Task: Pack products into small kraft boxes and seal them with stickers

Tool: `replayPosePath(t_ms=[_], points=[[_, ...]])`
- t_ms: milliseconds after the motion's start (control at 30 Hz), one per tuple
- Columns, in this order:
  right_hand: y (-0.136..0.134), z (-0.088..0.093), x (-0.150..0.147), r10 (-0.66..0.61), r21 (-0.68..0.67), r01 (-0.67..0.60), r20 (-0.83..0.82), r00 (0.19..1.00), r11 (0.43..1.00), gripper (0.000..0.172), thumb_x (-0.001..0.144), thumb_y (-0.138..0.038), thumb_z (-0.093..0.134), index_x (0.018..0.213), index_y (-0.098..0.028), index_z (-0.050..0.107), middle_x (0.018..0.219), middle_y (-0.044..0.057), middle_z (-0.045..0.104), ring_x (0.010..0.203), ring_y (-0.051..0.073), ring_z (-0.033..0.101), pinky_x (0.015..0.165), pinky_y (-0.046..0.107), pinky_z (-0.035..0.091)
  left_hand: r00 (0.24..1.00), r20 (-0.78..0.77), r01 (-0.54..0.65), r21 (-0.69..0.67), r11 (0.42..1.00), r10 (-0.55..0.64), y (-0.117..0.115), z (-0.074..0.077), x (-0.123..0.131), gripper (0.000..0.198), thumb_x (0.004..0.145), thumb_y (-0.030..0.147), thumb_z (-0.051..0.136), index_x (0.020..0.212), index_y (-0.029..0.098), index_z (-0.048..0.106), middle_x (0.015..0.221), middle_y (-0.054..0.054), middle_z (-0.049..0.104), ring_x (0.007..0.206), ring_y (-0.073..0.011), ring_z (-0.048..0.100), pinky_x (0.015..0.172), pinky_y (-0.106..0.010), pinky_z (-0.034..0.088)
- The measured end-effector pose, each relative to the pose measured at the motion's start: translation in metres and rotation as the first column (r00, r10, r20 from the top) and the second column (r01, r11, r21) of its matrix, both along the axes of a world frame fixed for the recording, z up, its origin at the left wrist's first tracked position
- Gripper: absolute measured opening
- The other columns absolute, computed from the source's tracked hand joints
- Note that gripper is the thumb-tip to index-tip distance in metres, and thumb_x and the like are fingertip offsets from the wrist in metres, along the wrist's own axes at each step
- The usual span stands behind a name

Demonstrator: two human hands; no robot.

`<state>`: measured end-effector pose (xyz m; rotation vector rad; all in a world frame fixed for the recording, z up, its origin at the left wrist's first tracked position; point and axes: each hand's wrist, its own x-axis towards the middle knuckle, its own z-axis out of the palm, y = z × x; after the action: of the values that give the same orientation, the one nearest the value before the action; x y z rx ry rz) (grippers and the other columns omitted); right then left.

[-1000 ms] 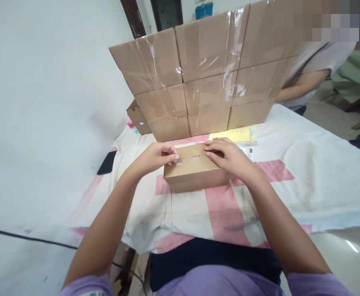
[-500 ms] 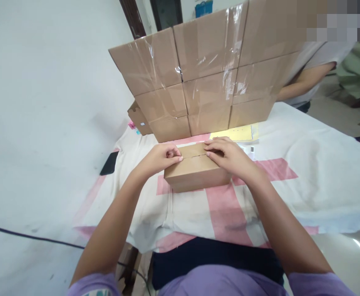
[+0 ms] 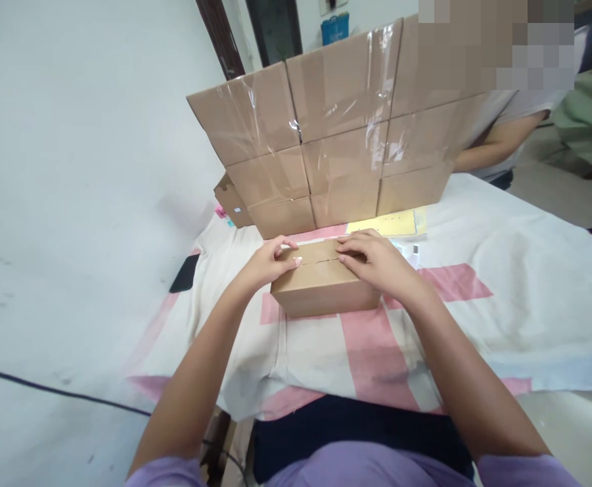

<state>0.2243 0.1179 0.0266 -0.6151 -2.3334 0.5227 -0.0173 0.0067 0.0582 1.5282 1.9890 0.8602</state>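
Observation:
A closed brown cardboard box (image 3: 331,297) sits on the cloth in front of me, a seam running across its top. My left hand (image 3: 270,265) is at the left end of the box top. Its thumb presses by the seam, beside a small white spot too small to identify, and its fingers curve over the far part of the top. At the right end, my right hand (image 3: 374,260) grips the box, thumb near the seam and fingers bent over the far flap. Both palms are hidden from view.
A wall of taped cardboard boxes (image 3: 346,155) stands behind, with another open-looking carton (image 3: 232,203) at its left. A yellow sheet (image 3: 390,224) and a white item (image 3: 411,253) lie near my right hand. A black phone (image 3: 185,274) rests by the wall. A person's arm (image 3: 498,145) shows at right.
My left fingers have uncurled somewhat and now reach over the far part of the box top. The right hand stays in place on the box. The view has shifted slightly.

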Motion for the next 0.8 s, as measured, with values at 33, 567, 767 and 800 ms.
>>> replayPosePath(t_ms=[33,567,767,800], points=[[-0.001,0.001,0.000,-0.005,0.003,0.005,0.002,1.000,1.000,0.020,0.094,-0.025,0.061,0.104,-0.023,0.079,0.120,0.008,0.077,0.116,0.032,0.062,0.100,0.053,0.052,1.000,0.010,-0.010,0.005,1.000,0.010,0.001,-0.002,0.001,0.032,0.078,0.042,0.070,0.105,0.025,0.063,0.077,0.003,0.054,0.075,-0.0164,0.057,0.069,-0.028,0.041],[-0.001,-0.005,0.000,-0.029,-0.052,0.026,-0.044,0.999,0.998,0.020,0.093,-0.027,0.062,0.104,-0.025,0.079,0.121,0.007,0.076,0.120,0.032,0.061,0.102,0.056,0.051,0.998,-0.043,0.051,0.019,0.998,-0.051,-0.014,-0.004,-0.003,0.053,0.077,0.046,0.075,0.122,0.023,0.059,0.114,-0.006,0.064,0.110,-0.0250,0.060,0.089,-0.035,0.049],[0.000,-0.008,-0.001,-0.021,-0.044,0.018,-0.080,0.997,0.999,0.020,0.094,-0.029,0.061,0.103,-0.027,0.079,0.123,0.005,0.076,0.122,0.033,0.061,0.104,0.060,0.051,0.996,0.009,0.090,0.052,0.995,-0.091,-0.016,-0.007,-0.004,0.049,0.082,0.041,0.072,0.124,0.023,0.057,0.139,-0.011,0.057,0.127,-0.0286,0.055,0.107,-0.043,0.044],[0.001,-0.009,-0.001,-0.021,-0.037,0.018,-0.081,0.997,0.999,0.020,0.094,-0.029,0.061,0.104,-0.027,0.079,0.123,0.005,0.076,0.122,0.033,0.061,0.105,0.060,0.050,0.997,0.012,0.074,0.074,0.995,-0.075,-0.015,-0.009,-0.004,0.045,0.083,0.041,0.071,0.122,0.022,0.058,0.137,-0.011,0.058,0.125,-0.0281,0.057,0.108,-0.044,0.044]])
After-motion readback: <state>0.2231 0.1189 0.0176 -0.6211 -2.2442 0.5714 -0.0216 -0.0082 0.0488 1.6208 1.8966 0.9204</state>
